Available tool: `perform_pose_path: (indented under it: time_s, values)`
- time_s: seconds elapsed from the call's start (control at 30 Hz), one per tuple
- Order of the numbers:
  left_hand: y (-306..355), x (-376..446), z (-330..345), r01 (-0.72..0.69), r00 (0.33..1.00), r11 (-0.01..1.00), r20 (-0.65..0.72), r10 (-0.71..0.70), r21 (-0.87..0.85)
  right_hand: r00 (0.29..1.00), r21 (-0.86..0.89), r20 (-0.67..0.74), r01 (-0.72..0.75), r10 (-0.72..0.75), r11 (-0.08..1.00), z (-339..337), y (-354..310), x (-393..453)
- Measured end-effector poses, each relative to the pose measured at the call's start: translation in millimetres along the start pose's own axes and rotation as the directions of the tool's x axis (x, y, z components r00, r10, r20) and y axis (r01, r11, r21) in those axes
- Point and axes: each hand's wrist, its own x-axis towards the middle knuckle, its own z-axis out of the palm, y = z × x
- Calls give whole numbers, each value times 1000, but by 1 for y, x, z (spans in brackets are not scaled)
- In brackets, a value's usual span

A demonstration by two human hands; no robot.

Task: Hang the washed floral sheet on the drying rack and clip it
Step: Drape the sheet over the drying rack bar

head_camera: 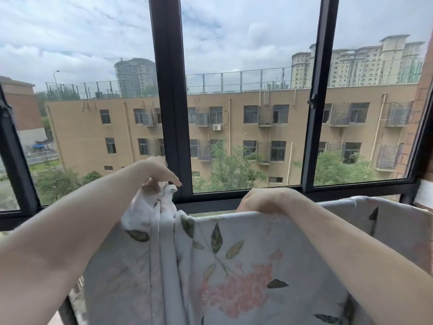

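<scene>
Head view: floral sheet (234, 266) fills the lower centre, its top edge running left to right across the frame. Right hand (262, 200) curls over that flat edge; left hand (159, 172) pinches the bunched corner at centre-left, the part left to spread.

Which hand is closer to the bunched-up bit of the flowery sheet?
Left. The left hand sits right on the bunched-up part of the floral sheet, pinching it. The right hand holds the sheet's flat top edge, off to the right of the bunch.
</scene>
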Motion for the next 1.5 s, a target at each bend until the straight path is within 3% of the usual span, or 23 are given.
perform_pose_path:
  time_s: [0.2,0.3,0.37,0.53,0.63,0.73,0.8,1.07,1.27,1.37,1.5]
  values:
    - [19,-131,-7,-284,954,959,-101,283,1,997,-6,-78,-3,3,1000,6,-4,-5]
    - [8,-207,3,-263,958,932,-47,283,251,989,51,-144,-15,22,999,6,-1,-1]
    - [-2,-231,13,-204,973,921,-36,229,330,985,80,-166,-31,44,996,6,1,0]
    - [-18,-236,27,-214,945,920,-168,280,328,985,62,-154,-67,76,996,6,5,8]
    - [-32,-229,20,-248,951,927,-112,288,282,980,35,-165,-104,108,994,7,4,8]
    - [-65,-220,-3,-257,961,946,-50,272,197,967,-4,-199,-164,160,986,4,8,1]
    - [-92,-217,-21,-244,961,955,-92,262,169,963,-26,-206,-183,174,983,2,10,-4]
    - [-207,-194,-85,60,951,973,-310,12,223,946,-47,-215,-256,241,965,5,3,-2]
    - [-278,-197,-94,226,955,945,-245,-166,239,939,-58,-246,-259,238,964,3,3,13]
    - [-281,-202,-82,186,975,962,-157,-156,202,937,-78,-293,-221,190,972,3,-11,10]
    - [-291,-194,-77,161,979,983,-138,-148,87,876,-122,-471,-182,104,976,9,-55,1]
